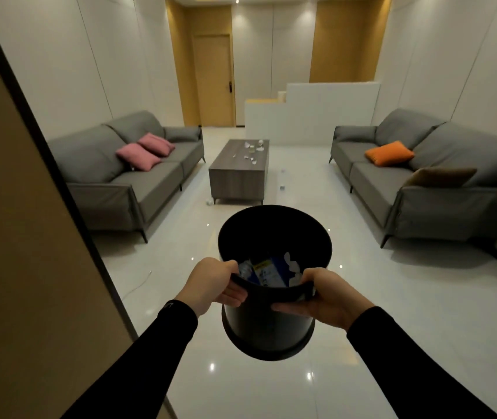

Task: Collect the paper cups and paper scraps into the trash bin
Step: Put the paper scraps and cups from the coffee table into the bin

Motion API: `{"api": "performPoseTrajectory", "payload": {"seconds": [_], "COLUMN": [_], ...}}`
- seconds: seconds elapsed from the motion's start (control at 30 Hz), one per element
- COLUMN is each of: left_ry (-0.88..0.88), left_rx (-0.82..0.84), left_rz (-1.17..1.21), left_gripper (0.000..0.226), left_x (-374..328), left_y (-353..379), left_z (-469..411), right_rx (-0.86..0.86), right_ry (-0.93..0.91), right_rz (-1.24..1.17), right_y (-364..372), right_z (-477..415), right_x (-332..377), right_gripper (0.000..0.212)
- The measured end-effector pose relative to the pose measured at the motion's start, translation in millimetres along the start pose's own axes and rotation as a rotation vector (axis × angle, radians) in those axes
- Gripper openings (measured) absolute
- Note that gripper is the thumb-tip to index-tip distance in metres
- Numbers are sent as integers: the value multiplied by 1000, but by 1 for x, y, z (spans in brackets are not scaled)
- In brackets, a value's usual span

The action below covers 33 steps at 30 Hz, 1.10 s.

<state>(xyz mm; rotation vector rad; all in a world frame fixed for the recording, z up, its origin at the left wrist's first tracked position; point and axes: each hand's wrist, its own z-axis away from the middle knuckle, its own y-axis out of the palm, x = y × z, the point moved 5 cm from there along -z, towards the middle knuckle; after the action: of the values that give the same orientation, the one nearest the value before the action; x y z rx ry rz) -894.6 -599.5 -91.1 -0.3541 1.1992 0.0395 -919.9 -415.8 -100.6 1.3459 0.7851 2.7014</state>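
**Both my hands on the bin, litter well ahead**

I hold the round black plastic trash bin (268, 331) in the air over the glossy white tiled floor (377, 297), its open mouth tipped away from me. My left hand (214, 284) grips the near rim on the left side, thumb hooked over the edge and fingers curled under against the outer wall. My right hand (329, 297) grips the near rim on the right side in the same way, thumb inside and fingers wrapped beneath. Inside the bin lie a blue and white package (267, 273) and some white scraps.

Well ahead stands the low grey wooden coffee table (236, 179), between the grey sofa on the left (138, 179) and the grey sofa on the right (416, 192). Small white paper pieces (248, 157) are scattered on the tabletop; from here I cannot tell which are cups and which are scraps. More small white bits (282, 186) lie on the floor just right of the table, and one sits by its near left corner. Two pink cushions (144, 152) rest on the left sofa. An orange cushion (389, 152) and a brown cushion (440, 176) rest on the right one.
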Motion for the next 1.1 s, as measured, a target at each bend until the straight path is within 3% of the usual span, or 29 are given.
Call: {"api": "performPoseTrajectory", "payload": {"seconds": [0.23,0.47,0.8,1.1], "left_ry": [161,233,169,170], "left_rx": [30,-217,-285,-266], "left_rz": [-261,-129,63,119], "left_gripper": [57,20,15,12], "left_x": [-45,-7,31,14], "left_y": [2,-26,-37,-52], "left_z": [8,-2,-63,-223], "right_rx": [-85,-153,-239,-315], "right_ry": [-64,-139,-177,-149], "right_rz": [-124,-232,-226,-142], "right_y": [-28,-63,-92,-77], "right_z": [19,13,-25,-154], "right_x": [42,44,88,134], "right_gripper": [46,26,21,36]}}
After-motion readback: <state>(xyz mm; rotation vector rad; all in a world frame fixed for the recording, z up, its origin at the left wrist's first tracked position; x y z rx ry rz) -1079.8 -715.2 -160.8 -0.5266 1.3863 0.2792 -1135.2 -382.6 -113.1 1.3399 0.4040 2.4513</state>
